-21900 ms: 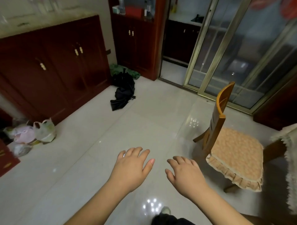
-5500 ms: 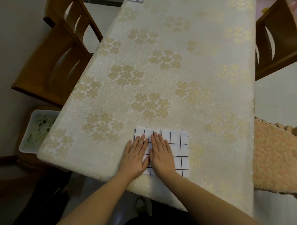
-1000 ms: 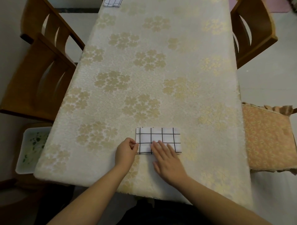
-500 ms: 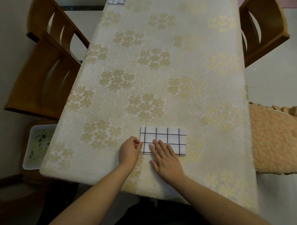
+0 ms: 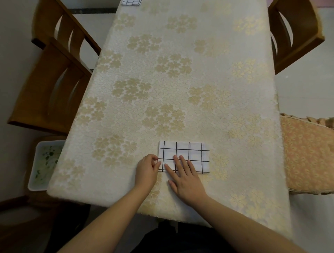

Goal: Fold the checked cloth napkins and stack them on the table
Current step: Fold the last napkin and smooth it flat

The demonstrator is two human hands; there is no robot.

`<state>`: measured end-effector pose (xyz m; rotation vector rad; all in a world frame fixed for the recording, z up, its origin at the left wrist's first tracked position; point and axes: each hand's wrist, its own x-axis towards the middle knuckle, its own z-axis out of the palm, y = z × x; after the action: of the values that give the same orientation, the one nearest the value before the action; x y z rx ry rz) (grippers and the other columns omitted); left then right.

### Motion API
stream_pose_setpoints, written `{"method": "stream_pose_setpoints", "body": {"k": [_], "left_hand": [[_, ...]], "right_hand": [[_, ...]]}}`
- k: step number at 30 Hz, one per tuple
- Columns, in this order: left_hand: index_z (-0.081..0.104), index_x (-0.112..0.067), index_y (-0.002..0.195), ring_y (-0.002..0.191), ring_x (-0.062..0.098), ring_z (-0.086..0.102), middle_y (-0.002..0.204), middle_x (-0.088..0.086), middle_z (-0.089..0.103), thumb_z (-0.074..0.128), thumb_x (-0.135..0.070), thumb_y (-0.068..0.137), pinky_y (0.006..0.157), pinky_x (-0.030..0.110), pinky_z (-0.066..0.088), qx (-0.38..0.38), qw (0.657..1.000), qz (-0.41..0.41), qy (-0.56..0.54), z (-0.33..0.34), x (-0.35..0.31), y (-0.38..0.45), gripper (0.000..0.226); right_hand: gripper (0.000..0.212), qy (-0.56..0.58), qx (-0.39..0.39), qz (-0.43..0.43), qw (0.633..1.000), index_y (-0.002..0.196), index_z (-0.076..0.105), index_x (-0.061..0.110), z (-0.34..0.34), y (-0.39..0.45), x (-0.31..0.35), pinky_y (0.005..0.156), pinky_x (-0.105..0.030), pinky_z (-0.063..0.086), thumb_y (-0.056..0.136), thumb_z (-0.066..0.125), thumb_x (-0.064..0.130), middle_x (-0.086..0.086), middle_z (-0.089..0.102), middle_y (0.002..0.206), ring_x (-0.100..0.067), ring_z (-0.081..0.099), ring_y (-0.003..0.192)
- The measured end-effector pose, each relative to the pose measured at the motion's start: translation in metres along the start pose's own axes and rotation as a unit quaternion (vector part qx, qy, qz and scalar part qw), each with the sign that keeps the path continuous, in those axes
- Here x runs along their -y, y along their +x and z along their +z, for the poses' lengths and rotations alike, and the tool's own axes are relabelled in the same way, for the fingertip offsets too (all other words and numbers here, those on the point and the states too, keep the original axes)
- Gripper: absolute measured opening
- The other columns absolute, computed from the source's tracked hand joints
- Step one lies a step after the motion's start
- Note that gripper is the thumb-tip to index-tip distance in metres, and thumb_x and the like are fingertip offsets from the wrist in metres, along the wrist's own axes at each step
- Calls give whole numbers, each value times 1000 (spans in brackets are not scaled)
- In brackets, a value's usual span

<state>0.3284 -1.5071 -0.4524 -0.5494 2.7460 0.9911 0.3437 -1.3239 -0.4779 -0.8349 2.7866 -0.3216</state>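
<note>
Table [image 5: 180, 81] with floral cloth fills view, framing barely shifted from half a second ago. Folded checked napkin [image 5: 188, 153] unmoved near front edge; second napkin [image 5: 130, 2] at far end. Right hand [image 5: 185, 177] still flat, fingers straight on napkin. Left hand [image 5: 147, 169] still pinches its left edge.

A home dining room: floral-clothed table [image 5: 180, 81], wooden chairs [image 5: 54, 81], cushioned seat [image 5: 307, 153].
</note>
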Motion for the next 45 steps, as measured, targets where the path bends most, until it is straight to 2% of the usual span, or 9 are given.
{"method": "stream_pose_setpoints", "body": {"k": [7,12,22,28,33,38,41,45], "left_hand": [[60,-20,112,85,13,47,84,-11,49,66,-22,90,75,27,40,-8,999,33,39,1,1,-8,23],[59,-17,116,88,13,44,98,-2,57,63,-23,93,77,26,36,-15,998,33,59,3,0,-11,24],[59,-14,117,93,18,47,102,3,58,62,-21,93,81,31,40,-10,998,27,61,4,-2,-12,25],[59,-13,118,92,18,47,103,4,59,63,-20,93,80,28,36,-15,997,18,69,3,-6,-15,26],[56,-11,124,105,24,51,113,7,57,62,-25,94,91,33,40,-12,997,-31,69,2,-15,-18,34],[53,-17,125,121,24,44,127,5,48,58,-40,94,100,40,34,7,981,-152,116,-3,-33,-19,39],[58,-19,120,121,25,44,129,7,46,58,-41,93,101,41,33,37,973,-191,128,-5,-43,-13,34],[62,-20,113,120,27,42,128,8,44,60,-34,91,100,40,33,48,970,-220,92,-6,-49,-10,27]], "right_hand": [[58,1,6,-5,1000,155,20,29,-2,-1,-1,119,-48,13,101,32,47,-12,15,162,-31,10,150],[59,-23,22,0,999,155,24,26,-7,-8,-16,118,-47,14,103,20,53,-3,18,162,-24,17,150],[61,-51,18,82,995,155,21,29,-22,-59,-79,120,-48,12,101,16,57,4,15,163,-21,11,151],[62,-41,17,137,990,156,17,31,-24,-76,-99,120,-50,10,100,16,59,5,11,164,-20,7,151],[63,-30,14,133,991,156,15,31,-22,-75,-100,120,-49,8,100,17,59,4,9,164,-20,5,152],[61,-21,5,130,991,156,17,30,-21,-74,-99,120,-47,6,100,18,56,2,11,164,-19,4,151],[60,-11,-3,130,991,154,27,28,-25,-72,-96,120,-47,8,100,22,53,-1,19,162,-20,10,151],[60,3,-12,139,990,146,43,21,-30,-65,-90,120,-46,10,100,22,52,-7,35,156,-23,22,147]]}}
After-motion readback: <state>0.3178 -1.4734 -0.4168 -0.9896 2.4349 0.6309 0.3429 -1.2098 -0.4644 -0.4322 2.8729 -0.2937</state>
